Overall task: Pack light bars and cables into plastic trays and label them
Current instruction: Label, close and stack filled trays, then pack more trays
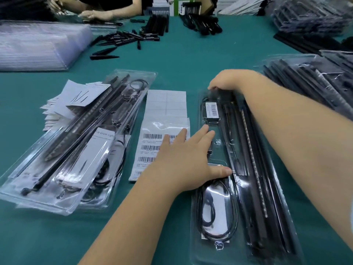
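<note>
Current tray (246,188): light bars (254,150) and cable (217,209) seated, barcode label (213,109) applied — nearly complete. Right hand (227,81) grips tray's far end; left hand (183,159) rests flat, fingers straight, near label sheet (162,142). Finished trays (76,146) stacked at left — more pending.
</note>
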Available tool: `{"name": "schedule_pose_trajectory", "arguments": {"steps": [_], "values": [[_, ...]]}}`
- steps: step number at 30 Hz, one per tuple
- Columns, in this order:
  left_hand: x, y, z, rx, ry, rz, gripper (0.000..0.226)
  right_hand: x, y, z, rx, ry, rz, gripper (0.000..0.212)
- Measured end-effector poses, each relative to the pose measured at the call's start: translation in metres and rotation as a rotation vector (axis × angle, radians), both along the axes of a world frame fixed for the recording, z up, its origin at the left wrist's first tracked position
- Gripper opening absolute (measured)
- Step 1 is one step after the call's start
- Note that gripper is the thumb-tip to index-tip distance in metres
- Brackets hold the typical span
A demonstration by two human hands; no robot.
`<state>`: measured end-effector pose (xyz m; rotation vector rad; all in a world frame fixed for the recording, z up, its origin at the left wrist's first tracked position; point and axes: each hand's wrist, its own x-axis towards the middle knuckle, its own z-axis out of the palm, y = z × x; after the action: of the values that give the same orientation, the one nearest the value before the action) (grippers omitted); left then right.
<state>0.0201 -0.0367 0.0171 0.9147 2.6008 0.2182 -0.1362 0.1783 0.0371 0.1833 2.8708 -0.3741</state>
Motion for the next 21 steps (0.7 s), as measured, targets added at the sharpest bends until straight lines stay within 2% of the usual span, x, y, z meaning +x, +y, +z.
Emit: {"name": "schedule_pose_trajectory", "arguments": {"steps": [2,4,11,17,21], "values": [[0.000,0.001,0.001,-0.010,0.001,-0.005,0.092,-0.002,0.007,0.003,-0.189,-0.065,-0.069,0.026],[0.000,0.001,0.001,-0.023,0.005,-0.004,0.092,-0.004,0.011,0.004,-0.302,-0.126,-0.130,0.019],[0.002,0.002,0.002,-0.022,0.009,-0.025,0.091,-0.005,0.011,0.008,-0.258,-0.174,-0.137,0.017],[0.003,0.001,0.000,-0.010,0.005,-0.023,0.091,-0.003,0.018,0.001,-0.472,-0.145,-0.181,0.008],[0.003,0.000,0.000,0.000,-0.003,-0.026,0.092,-0.001,0.024,0.000,-0.611,-0.204,-0.211,0.021]]}}
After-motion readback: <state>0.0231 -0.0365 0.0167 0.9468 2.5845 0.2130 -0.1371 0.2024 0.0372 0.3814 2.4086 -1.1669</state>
